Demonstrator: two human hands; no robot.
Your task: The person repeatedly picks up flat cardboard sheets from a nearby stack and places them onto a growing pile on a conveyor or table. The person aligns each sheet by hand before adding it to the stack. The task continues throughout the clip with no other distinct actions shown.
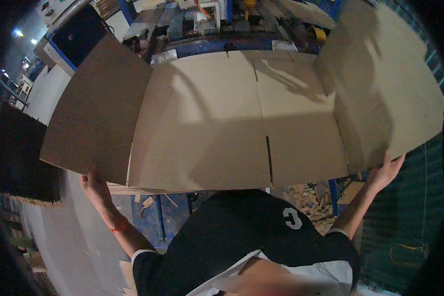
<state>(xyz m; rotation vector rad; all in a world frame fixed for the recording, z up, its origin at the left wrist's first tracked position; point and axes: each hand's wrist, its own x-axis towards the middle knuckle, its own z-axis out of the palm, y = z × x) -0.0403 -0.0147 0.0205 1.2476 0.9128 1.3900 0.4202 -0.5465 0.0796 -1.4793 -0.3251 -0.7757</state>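
Note:
A large brown cardboard sheet, creased and slotted like a box blank, spans the view in front of my body. Its left panel and right panel are folded up from the flat middle. My left hand grips the near edge of the left panel, with the fingers partly hidden behind the board. At the near edge of the right panel, my right hand is closed on the cardboard. Shadows fall across the middle and right panels.
Beyond the sheet stands a machine with a blue bar and rollers. Stacked dark cardboard is at the far left. Cardboard scraps lie below on the right, near a blue post. Dark green sheeting hangs at the right.

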